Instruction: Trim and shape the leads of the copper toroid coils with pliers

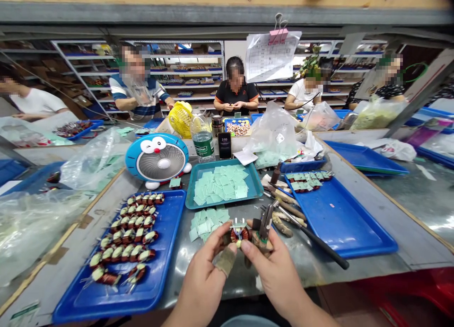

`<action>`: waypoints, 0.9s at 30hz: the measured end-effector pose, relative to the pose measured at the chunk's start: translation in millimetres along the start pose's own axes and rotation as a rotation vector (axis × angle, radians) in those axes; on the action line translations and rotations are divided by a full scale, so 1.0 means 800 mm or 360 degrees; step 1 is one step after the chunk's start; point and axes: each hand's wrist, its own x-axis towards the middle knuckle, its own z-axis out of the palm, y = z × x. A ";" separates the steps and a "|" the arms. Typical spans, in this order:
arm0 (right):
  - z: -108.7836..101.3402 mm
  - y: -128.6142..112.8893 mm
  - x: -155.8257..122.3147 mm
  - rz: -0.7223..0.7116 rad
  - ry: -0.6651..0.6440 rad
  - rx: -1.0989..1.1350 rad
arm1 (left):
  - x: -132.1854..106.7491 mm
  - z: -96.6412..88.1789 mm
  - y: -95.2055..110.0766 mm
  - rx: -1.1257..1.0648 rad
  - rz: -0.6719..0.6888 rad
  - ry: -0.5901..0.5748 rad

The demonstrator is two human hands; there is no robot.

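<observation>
Between my hands sits a copper-wound toroid coil [239, 234] with pale wire leads sticking up. My left hand [204, 265], its thumb wrapped in a tan finger guard, pinches the coil from the left. My right hand [273, 270] touches the coil and grips small pliers [266, 227] with cloth-wrapped handles. Loose pale green insulating squares [207, 223] lie just beyond my hands. A blue tray [76, 289] at the left holds rows of similar coils. More hand tools [283, 208] lie to the right, and a black-handled tool [312, 237] reaches toward the bench edge.
A teal tray [189, 194] holds green squares. A blue tray [354, 237] at the right carries a row of coils at its far end. A cartoon-cat desk fan [158, 156], water bottle [202, 135], phone [224, 145] and plastic bags stand beyond. Several co-workers sit across the bench.
</observation>
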 end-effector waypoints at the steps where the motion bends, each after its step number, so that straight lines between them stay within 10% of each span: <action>1: -0.001 0.001 -0.001 -0.0049 0.0025 -0.0082 | 0.000 0.002 0.000 -0.0026 -0.0008 0.0006; 12: 0.008 0.003 0.003 -0.0761 0.0157 -0.1073 | 0.018 0.012 0.027 -0.0688 -0.0080 -0.0104; 27: 0.016 0.009 -0.001 -0.0716 0.0236 -0.0954 | 0.017 -0.004 0.027 -0.0781 -0.0118 -0.0180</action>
